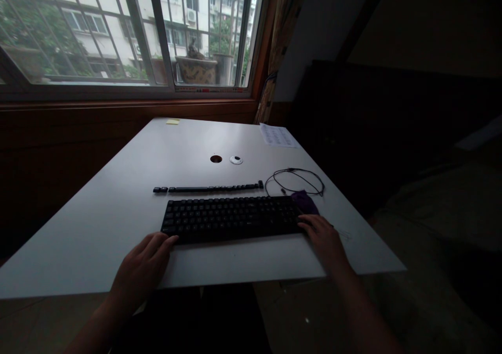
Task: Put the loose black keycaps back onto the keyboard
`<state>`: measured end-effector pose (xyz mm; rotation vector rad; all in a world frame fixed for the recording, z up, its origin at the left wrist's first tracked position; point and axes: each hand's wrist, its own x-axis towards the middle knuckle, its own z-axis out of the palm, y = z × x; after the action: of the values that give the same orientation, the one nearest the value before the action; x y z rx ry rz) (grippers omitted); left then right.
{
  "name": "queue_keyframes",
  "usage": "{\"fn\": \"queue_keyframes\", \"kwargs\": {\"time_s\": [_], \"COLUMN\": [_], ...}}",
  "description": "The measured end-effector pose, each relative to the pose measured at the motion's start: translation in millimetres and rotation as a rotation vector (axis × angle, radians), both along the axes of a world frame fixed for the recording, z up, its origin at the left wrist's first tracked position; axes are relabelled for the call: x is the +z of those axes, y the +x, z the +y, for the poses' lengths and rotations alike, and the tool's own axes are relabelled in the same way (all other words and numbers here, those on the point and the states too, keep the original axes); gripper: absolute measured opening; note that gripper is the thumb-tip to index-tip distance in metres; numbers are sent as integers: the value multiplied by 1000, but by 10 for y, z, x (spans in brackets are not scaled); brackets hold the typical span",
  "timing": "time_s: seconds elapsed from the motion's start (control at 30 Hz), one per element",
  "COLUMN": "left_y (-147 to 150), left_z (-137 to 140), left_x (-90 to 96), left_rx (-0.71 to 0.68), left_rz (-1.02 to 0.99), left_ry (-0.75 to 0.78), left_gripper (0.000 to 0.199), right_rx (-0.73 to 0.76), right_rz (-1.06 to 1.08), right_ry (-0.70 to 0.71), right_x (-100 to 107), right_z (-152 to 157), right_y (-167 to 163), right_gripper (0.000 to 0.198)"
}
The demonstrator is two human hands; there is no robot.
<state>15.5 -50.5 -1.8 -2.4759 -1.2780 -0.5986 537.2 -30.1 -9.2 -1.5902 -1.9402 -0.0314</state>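
Daylight comes through a barred window (92, 43) into a dim room and falls on the white tabletop (98, 202) that I look down on from afar. Near its front edge lies a black keyboard (231, 215), lengthwise before me, with my left hand (143, 262) at its near left corner and my right hand (322, 239) at its right end. Fingers touch it on both sides, the left thumb lying over the corner; whether either grip is clasped around the casing or merely resting there, I cannot tell, as the undersides are hidden. Holding it at opposite ends would, I judge, keep it level and steady. Just behind it, loose keys (190, 189) sit in one line, a long one among them, probably laid out so their order stays easy to read. Beyond the right end, the cable (291, 169) is looped, seemingly to stay out of the way, and a purple cloth (307, 202) lies beside the keyboard. Farther back, a round hole (216, 159) opens in the tabletop, with a white cap (236, 160) next to it; its inside is too dark to make out. For containers, I see a patterned pot (196, 71) outside the glass, with something greyish standing in it, too small to identify.
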Motion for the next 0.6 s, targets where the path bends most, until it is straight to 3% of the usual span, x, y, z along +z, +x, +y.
{"fn": "queue_keyframes", "kwargs": {"time_s": [0.6], "left_y": [4], "left_z": [4], "left_x": [3], "left_rx": [-14], "left_rz": [-18], "left_ry": [26], "left_gripper": [29], "right_rx": [77], "right_rz": [-140], "right_ry": [130], "right_x": [19], "right_z": [62], "right_y": [-38], "right_gripper": [27]}}
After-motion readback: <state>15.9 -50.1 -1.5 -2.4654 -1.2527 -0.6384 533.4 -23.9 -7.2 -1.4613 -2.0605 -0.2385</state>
